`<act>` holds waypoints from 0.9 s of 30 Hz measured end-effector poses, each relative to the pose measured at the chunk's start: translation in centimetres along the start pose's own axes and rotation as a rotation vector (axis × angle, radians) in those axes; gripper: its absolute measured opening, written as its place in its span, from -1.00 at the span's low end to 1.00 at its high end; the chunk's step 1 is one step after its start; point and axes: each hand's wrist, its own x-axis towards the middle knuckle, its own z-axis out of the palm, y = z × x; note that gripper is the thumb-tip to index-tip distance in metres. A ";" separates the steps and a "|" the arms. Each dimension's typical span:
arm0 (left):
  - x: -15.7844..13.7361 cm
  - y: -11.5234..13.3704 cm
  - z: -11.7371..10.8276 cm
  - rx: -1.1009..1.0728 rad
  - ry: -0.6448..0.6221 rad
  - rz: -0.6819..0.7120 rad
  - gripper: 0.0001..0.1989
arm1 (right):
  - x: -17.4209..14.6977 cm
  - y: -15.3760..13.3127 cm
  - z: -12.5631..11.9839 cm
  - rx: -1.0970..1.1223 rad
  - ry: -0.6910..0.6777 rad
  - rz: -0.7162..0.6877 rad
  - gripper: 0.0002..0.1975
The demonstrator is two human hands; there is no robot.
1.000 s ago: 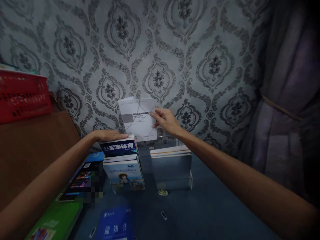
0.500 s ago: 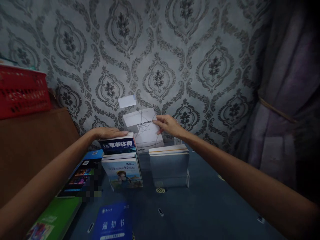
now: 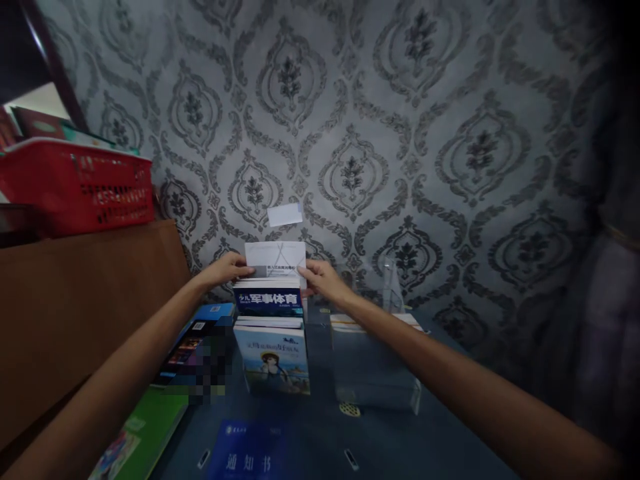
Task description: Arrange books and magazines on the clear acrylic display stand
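A white booklet (image 3: 276, 255) with grey lines and dark print stands upright behind a row of books. My left hand (image 3: 231, 268) pinches its left edge, and my right hand (image 3: 320, 279) grips the right edge. Its lower part is hidden by a dark blue book (image 3: 270, 301) just in front. Nearer me, in the same row, is a book with a girl in a hat on its cover (image 3: 274, 360). To the right, partly behind my right forearm, more books with plain backs (image 3: 370, 363) stand in a clear holder (image 3: 416, 400).
A blue booklet (image 3: 250, 453) lies at the table's front. Black (image 3: 187, 350) and green (image 3: 150, 417) books lie on the left. Beyond them, a red basket (image 3: 110, 180) sits on a brown box (image 3: 100, 280). A clear stand (image 3: 393, 287) is near the patterned wall.
The white booklet has gone from right of the dark blue book to directly behind it, lower and straighter. My left hand has left the book tops for the booklet's edge. The view has shifted.
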 end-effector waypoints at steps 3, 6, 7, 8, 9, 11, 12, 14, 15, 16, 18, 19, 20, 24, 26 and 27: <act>-0.3 -1.0 0.0 0.045 0.062 0.040 -0.65 | 0.4 0.4 0.7 -0.024 -0.018 0.010 -0.63; -0.6 -1.4 0.0 0.057 0.097 0.062 -0.70 | 0.3 0.5 0.9 -0.066 -0.063 0.040 -0.63; -0.7 -1.5 0.0 0.056 0.104 0.067 -0.71 | 0.2 0.5 0.9 -0.082 -0.085 0.053 -0.64; -0.8 -1.6 0.0 0.053 0.108 0.070 -0.71 | 0.1 0.4 0.9 -0.098 -0.109 0.067 -0.64; -0.9 -1.6 0.0 0.049 0.110 0.073 -0.72 | 0.0 0.3 0.8 -0.114 -0.133 0.081 -0.65; -0.9 -1.8 0.0 0.040 0.116 0.078 -0.72 | -0.1 0.1 0.7 -0.144 -0.175 0.107 -0.64; -0.9 -1.9 0.1 0.035 0.121 0.080 -0.72 | -0.1 0.1 0.7 -0.157 -0.193 0.120 -0.64; -0.9 -2.2 0.2 0.020 0.130 0.083 -0.71 | 0.0 -0.1 0.5 -0.180 -0.220 0.142 -0.63; -0.9 -2.3 0.2 0.009 0.134 0.083 -0.70 | 0.0 -0.1 0.4 -0.189 -0.230 0.151 -0.63; -0.9 -2.4 0.3 -0.004 0.138 0.081 -0.69 | 0.1 -0.1 0.3 -0.198 -0.237 0.159 -0.64; -1.0 -2.6 0.5 -0.032 0.146 0.078 -0.68 | 0.2 -0.1 0.2 -0.214 -0.248 0.174 -0.66; -1.1 -2.8 0.6 -0.046 0.150 0.076 -0.67 | 0.2 -0.1 0.1 -0.221 -0.252 0.181 -0.68; -1.2 -2.9 0.7 -0.060 0.153 0.074 -0.66 | 0.2 -0.1 0.1 -0.228 -0.255 0.188 -0.70; -1.5 -3.3 1.1 -0.114 0.164 0.059 -0.66 | 0.1 -0.3 0.1 -0.255 -0.257 0.201 -0.72; -1.6 -3.5 1.2 -0.136 0.172 0.049 -0.69 | 0.0 -0.4 0.1 -0.269 -0.254 0.198 -0.70; -1.7 -3.5 1.3 -0.144 0.176 0.044 -0.71 | 0.0 -0.5 0.1 -0.276 -0.255 0.195 -0.68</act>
